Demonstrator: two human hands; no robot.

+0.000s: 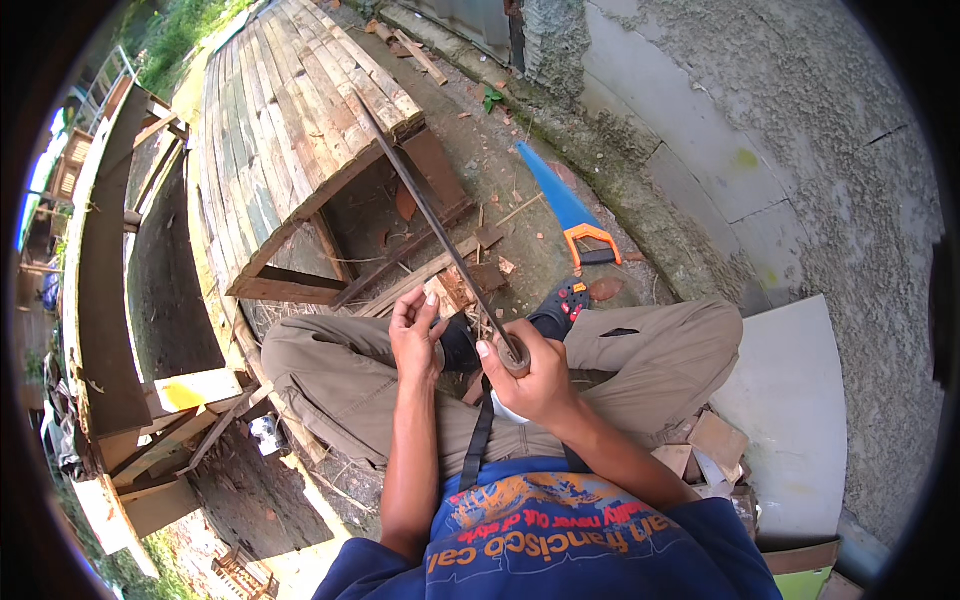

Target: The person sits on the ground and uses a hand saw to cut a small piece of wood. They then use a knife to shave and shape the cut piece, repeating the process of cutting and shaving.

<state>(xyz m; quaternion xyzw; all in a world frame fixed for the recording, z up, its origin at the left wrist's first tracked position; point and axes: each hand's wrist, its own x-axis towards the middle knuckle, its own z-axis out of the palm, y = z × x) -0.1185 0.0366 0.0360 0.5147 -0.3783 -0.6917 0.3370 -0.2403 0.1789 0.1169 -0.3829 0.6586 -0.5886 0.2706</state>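
My right hand is closed round the short round wooden handle of a machete. Its long dark blade, seen nearly edge-on, slants up and away to the left, and its tip overlaps the slatted bamboo platform in the picture. My left hand is half curled, fingers apart, just left of the blade. By its fingertips is a small pale wood block; whether they touch it I cannot tell. Splintered wood bits lie between my legs, partly hidden by the blade and my right hand.
A blue handsaw with an orange handle lies ahead on the right, near a rough grey wall. The bamboo platform stands ahead on the left. A wooden frame is at far left, a white curved panel at right.
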